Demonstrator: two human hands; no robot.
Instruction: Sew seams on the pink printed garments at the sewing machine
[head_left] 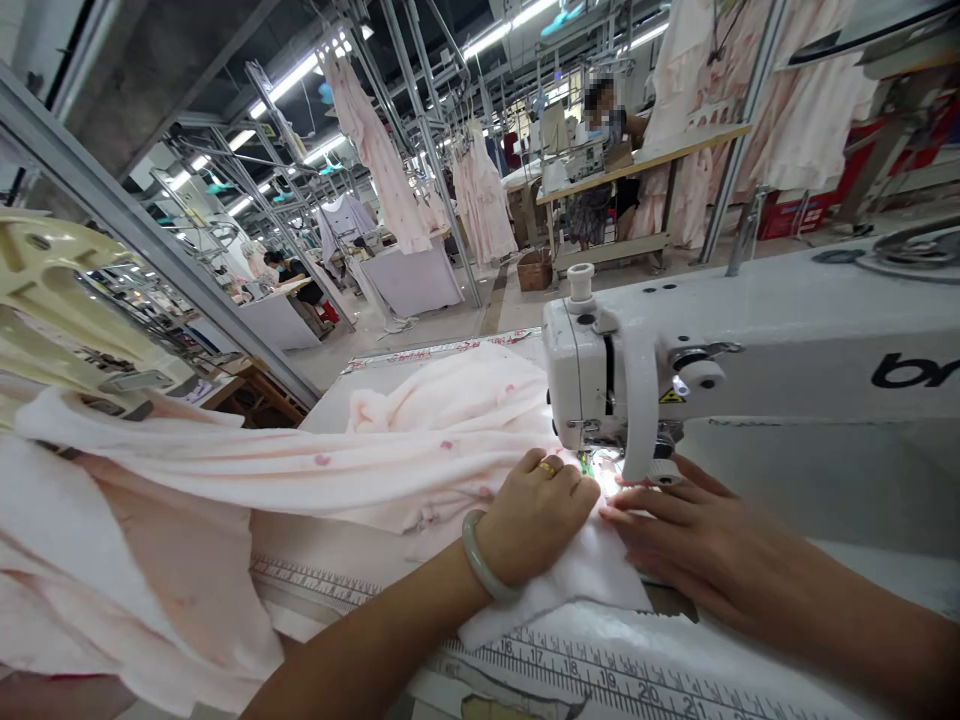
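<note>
Sewing machine [750, 345] in white fills the right of the frame, its head standing directly over the spot where your fingertips meet and its guard [640, 400] hiding part of your right fingers. At the left edge you have a cream plastic hanger clamp [64, 290], with cloth draped just below it, and a metal post [172, 225] slants down behind. Your pale tabletop [322, 535] carries a printed ruler strip [600, 680] along the bottom centre. Beyond it lies a workshop floor [480, 318], with hanging pink garments [382, 160] at upper centre, a cardboard box [535, 270], and a person [616, 125] at another bench in the upper right. Your pink cloth [390, 460] sweeps from lower left to the lit needle area, passing under your left hand [540, 515], whose fingers curl over it; whether they grip it, you can't tell from here. Your right hand [712, 545] reaches in unclenched, fingers straight and parted, tips at the cloth's right edge
</note>
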